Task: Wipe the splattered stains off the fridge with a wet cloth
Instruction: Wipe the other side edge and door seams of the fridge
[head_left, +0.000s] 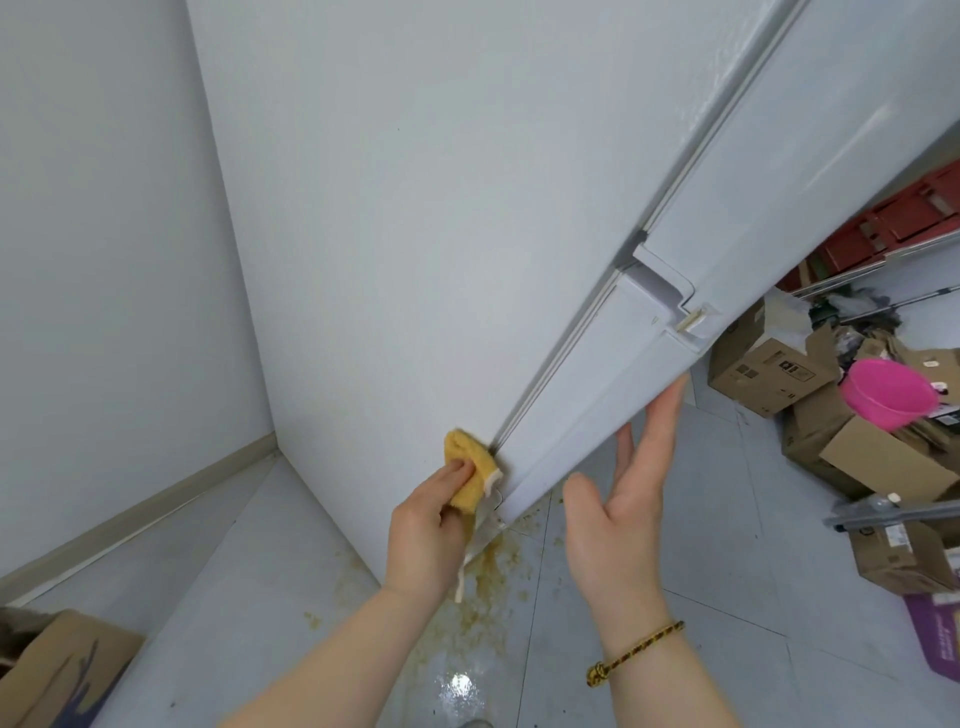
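The white fridge (415, 218) fills the middle of the head view, its side panel facing me and its doors on the right. My left hand (426, 525) is shut on a yellow cloth (470, 470), pressed against the lower side panel beside the door seam. My right hand (631, 483) is flat and open, fingertips touching the edge of the lower door (587, 410). No stains show on the white side panel itself. Brownish splatter (488, 597) covers the floor tiles below the fridge corner.
Cardboard boxes (769, 369) and a pink bowl (885, 392) are piled at the right. Another box (57, 670) sits at the lower left by the wall (93, 260). A wet shiny patch (460, 691) lies on the floor between my arms.
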